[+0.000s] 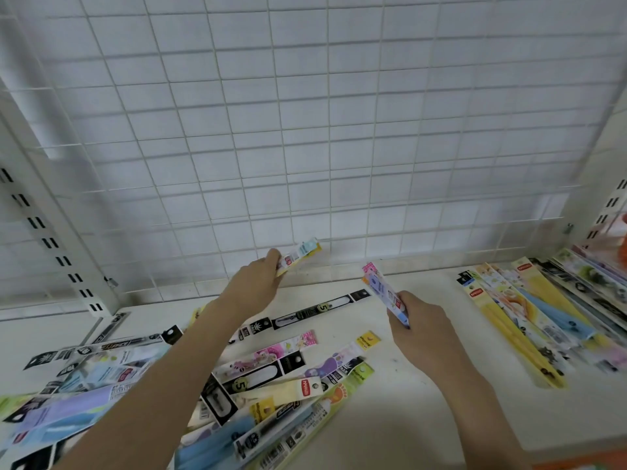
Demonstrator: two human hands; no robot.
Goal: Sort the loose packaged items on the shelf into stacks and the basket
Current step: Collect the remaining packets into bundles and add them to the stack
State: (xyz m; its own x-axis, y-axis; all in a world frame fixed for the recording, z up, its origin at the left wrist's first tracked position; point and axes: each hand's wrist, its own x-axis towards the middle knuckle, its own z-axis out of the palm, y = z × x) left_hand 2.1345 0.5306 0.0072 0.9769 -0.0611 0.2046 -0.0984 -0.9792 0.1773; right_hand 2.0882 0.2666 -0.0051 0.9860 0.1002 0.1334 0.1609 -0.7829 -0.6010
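Observation:
My left hand (259, 281) grips a long narrow packet with a yellow and pale blue end (300, 254), lifted near the wire grid at the back of the shelf. My right hand (419, 322) holds a few pink and blue packets (383, 291) upright above the shelf's middle. A loose heap of long packets (258, 378), black, pink, purple, yellow and blue, covers the left and front of the white shelf (424, 401). Sorted packets lie in rows at the right (529, 313). No basket is in view.
A white wire grid panel (305, 130) stands behind the shelf. Slotted metal uprights (51, 242) flank it on the left and right. A long black packet (315, 312) lies alone between my hands. Something orange (622, 239) shows at the far right edge.

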